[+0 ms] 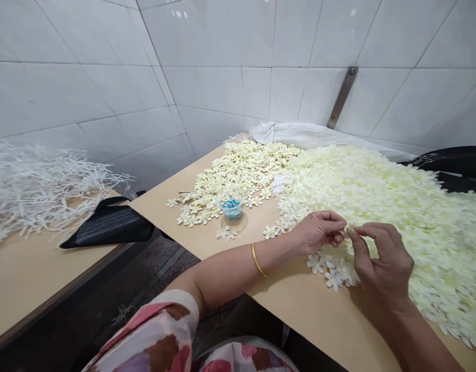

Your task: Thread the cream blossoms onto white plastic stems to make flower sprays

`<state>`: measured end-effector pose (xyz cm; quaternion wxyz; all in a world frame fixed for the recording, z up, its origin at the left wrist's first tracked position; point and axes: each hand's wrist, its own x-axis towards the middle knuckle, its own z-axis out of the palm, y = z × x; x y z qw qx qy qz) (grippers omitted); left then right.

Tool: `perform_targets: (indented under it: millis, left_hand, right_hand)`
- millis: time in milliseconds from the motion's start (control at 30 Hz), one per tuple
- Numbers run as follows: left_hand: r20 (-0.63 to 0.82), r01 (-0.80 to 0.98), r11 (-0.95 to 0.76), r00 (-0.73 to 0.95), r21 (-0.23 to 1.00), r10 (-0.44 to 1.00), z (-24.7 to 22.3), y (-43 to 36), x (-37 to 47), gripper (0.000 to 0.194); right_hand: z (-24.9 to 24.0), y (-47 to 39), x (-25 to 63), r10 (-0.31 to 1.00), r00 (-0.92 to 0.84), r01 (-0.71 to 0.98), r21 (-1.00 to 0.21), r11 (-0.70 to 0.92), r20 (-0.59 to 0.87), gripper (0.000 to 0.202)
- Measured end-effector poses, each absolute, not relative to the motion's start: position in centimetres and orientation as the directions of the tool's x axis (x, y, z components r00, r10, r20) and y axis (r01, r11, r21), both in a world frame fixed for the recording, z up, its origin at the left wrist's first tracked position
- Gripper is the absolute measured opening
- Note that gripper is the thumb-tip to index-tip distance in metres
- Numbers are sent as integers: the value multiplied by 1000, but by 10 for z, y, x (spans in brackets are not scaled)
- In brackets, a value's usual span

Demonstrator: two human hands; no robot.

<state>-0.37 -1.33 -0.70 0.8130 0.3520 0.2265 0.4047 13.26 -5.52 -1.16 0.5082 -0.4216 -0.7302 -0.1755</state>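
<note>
My left hand (319, 232) and my right hand (383, 258) meet fingertip to fingertip above the near edge of a large heap of pale yellow-white artificial flowers (362, 181). Each hand pinches with thumb and index finger. What lies between the fingertips is small and pale, too tiny to make out. Several loose flowers (334, 279) lie on the table just below the hands. To the left is a small clear cup (233, 209) with something blue and white in it, and a few flowers (226, 233) rest in front of it.
A smaller spread of flowers (234, 173) lies at the back of the wooden table (199, 181). White plastic sheeting (300, 134) runs along the tiled wall. On another table (40, 279) at left are white branching strands (40, 188) and a black bag (110, 227).
</note>
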Motion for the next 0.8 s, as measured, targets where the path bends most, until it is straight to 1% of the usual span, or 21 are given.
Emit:
perform_targets:
  millis: [100, 200, 233, 267, 300, 367, 400, 467, 533, 600, 700, 800]
  left_hand:
    - [-92, -514, 411, 537, 753, 839, -8, -12, -5, 30]
    - [-117, -484, 425, 544, 765, 831, -10, -11, -6, 28]
    - [-124, -468, 429, 552, 772, 825, -10, -11, -6, 29]
    - [-128, -455, 431, 558, 779, 820, -10, -11, -6, 29]
    - [-125, -449, 430, 563, 784, 817, -10, -11, -6, 30]
    - [-107, -457, 421, 569, 784, 816, -9, -10, -7, 32]
    - [-94, -466, 414, 568, 782, 818, -8, -10, -7, 33]
    - [-70, -485, 403, 569, 776, 820, -6, -10, -8, 36]
    - [-55, -499, 410, 582, 763, 811, -4, -9, -8, 37]
    - [-58, -512, 426, 586, 746, 808, -3, -10, -8, 33]
    - [-91, -523, 430, 553, 736, 828, -2, -12, -8, 21]
    - [-112, -480, 444, 574, 757, 811, -3, -11, -8, 22]
  right_hand:
    - [-13, -56, 129, 486, -131, 762, -225, 607, 864, 5]
    - [-13, -58, 127, 494, -184, 762, -194, 617, 850, 6]
    - [-12, -59, 127, 519, -183, 766, -210, 608, 835, 9]
    - [-12, -60, 127, 563, -158, 768, -258, 587, 811, 11]
    - [-11, -62, 128, 623, -111, 763, -335, 552, 774, 13]
    - [-10, -64, 129, 747, 18, 725, -523, 448, 664, 17]
    - [-10, -64, 130, 792, 77, 691, -605, 395, 605, 18]
    - [-10, -64, 131, 845, 167, 614, -724, 315, 509, 21]
    - [-11, -61, 131, 860, 238, 530, -803, 274, 451, 23]
    - [-11, -58, 130, 854, 303, 447, -854, 264, 423, 22]
    - [-10, -52, 128, 821, 360, 381, -873, 304, 443, 22]
    - [-11, -45, 130, 802, 379, 327, -877, 351, 462, 22]
